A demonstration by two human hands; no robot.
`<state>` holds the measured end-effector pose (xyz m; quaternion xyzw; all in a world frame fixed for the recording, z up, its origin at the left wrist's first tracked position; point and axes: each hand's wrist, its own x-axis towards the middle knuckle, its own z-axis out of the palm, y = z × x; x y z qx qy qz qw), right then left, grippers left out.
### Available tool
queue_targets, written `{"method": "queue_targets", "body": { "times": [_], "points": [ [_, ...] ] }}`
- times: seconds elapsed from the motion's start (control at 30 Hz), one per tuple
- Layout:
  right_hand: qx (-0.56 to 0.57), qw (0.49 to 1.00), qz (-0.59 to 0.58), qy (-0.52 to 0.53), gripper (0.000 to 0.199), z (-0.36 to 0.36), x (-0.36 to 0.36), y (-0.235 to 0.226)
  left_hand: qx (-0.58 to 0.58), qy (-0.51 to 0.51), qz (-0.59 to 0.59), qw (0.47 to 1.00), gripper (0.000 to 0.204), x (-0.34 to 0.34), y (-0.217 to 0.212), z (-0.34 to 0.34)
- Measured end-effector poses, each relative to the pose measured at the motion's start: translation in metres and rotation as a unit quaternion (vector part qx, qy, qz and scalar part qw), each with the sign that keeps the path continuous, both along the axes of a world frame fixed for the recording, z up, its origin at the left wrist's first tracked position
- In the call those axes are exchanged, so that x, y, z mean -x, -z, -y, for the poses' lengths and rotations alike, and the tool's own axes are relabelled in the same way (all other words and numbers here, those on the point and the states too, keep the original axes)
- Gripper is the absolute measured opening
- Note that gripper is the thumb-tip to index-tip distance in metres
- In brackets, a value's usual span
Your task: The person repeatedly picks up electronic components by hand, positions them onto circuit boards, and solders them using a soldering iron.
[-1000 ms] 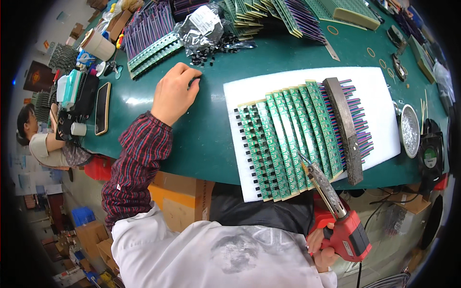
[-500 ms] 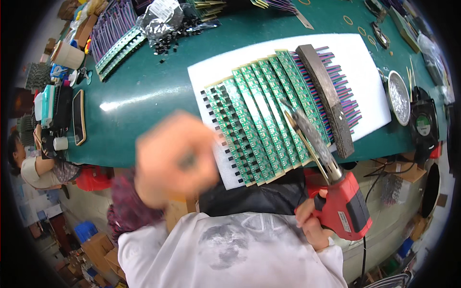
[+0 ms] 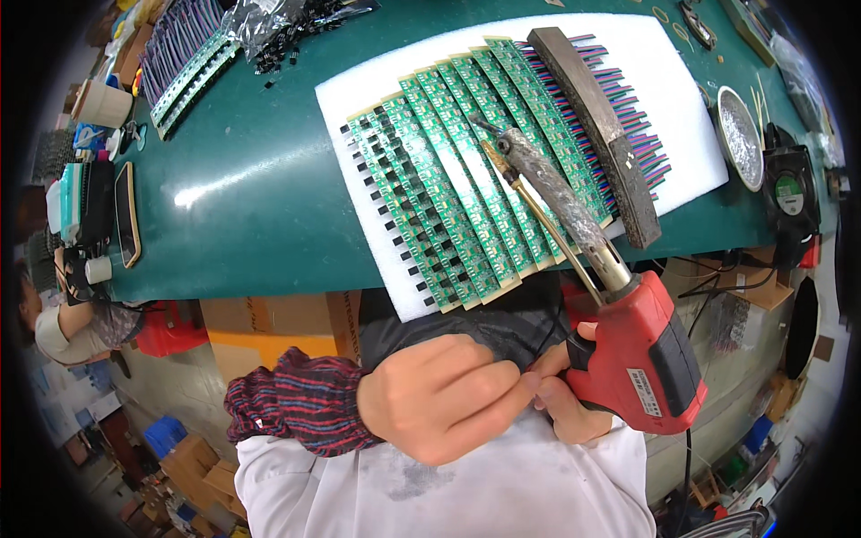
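Note:
My right hand [image 3: 574, 411] is closed round the red soldering gun [image 3: 635, 354], whose grey-wrapped barrel and thin brass tube reach over the boards at up-left. In front of my body, my left hand [image 3: 448, 394] is closed, its fingertips meeting the fingers of my right hand; anything pinched there is hidden. Green circuit board strips [image 3: 466, 193] lie in overlapping rows on a white foam sheet [image 3: 686, 134]. Small black parts [image 3: 421, 202] line the left strips. A dark heavy bar [image 3: 596, 134] rests across coloured wires [image 3: 641, 148] at the strips' right side.
A bowl of shiny bits [image 3: 740, 139] and a black fan [image 3: 789, 193] stand at right. A phone [image 3: 128, 215] lies at left. Farther back are a bag of black parts [image 3: 269, 27] and wired boards [image 3: 193, 81]. Another person [image 3: 76, 327] sits at far left.
My left hand has moved right and down from beside the boards to meet my right hand. The view has shifted, so the foam and boards sit higher. The soldering gun stays in my right hand.

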<state>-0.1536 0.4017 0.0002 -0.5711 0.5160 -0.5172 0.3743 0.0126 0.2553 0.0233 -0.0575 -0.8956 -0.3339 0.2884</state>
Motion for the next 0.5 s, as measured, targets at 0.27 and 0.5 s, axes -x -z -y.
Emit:
{"method": "queue_targets", "body": {
  "times": [0.27, 0.5],
  "points": [
    [-0.178, 0.965, 0.099, 0.164, 0.07, -0.025, -0.019, -0.003, 0.025, -0.057, 0.058, 0.996, 0.029, -0.006, -0.01, 0.009],
    [0.025, 0.962, 0.267, 0.059, 0.03, -0.076, -0.002, 0.02, -0.069, -0.272, 0.086, 0.956, 0.024, 0.001, 0.014, 0.012]
  ]
}}
